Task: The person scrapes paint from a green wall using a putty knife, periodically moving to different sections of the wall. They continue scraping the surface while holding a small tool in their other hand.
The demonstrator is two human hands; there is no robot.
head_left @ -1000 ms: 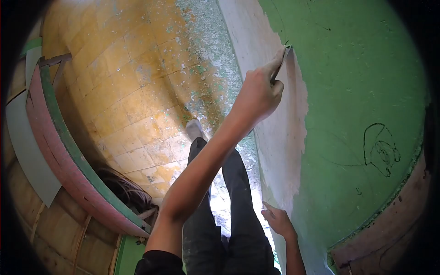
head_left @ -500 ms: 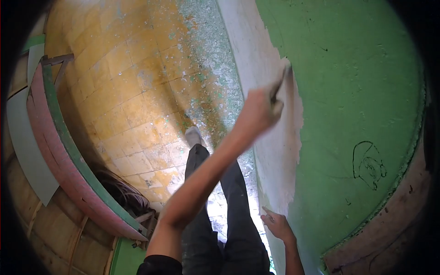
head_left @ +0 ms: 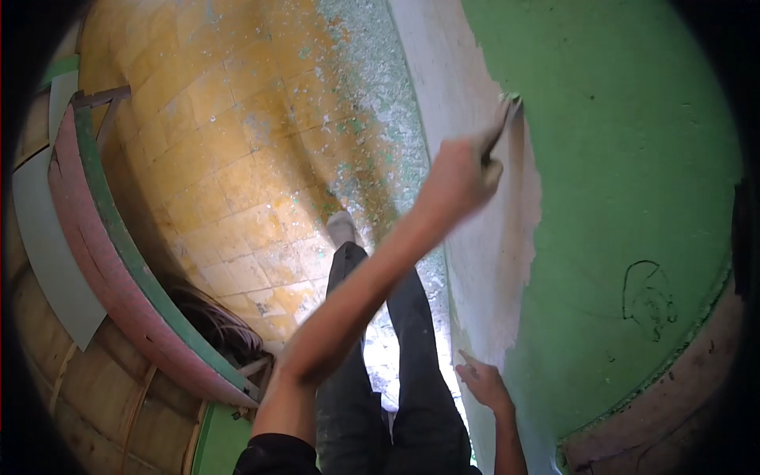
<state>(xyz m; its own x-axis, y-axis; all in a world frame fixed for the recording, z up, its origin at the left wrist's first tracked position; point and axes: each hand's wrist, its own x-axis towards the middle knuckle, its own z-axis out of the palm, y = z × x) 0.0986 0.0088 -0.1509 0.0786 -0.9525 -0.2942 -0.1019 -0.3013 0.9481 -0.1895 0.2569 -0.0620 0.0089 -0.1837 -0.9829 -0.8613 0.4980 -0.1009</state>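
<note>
My left hand (head_left: pixel 459 178) is closed around a scraper (head_left: pixel 499 131), my arm reaching across from the lower left. The scraper's tip meets the ragged edge of the green paint (head_left: pixel 617 158), where a small curl of paint shows at the blade. Beside that edge runs a pale bare strip of wall (head_left: pixel 483 253). Lower down, close to the wall's base, is my right hand (head_left: pixel 484 386), its index finger stretched out and no tool visible in it.
Paint flakes (head_left: pixel 372 142) litter the yellow tiled floor (head_left: pixel 222 158) along the wall. My foot (head_left: pixel 341 227) stands on the tiles. A pink and green ledge (head_left: pixel 119 261) curves along the left, with dark bundled strands (head_left: pixel 210 321) by it. A black drawing (head_left: pixel 649 297) marks the green wall.
The scraper and my left hand have shifted slightly up and right in view, and a paint curl now shows at the blade. The whole view has shifted a little; my right hand stays low.
</note>
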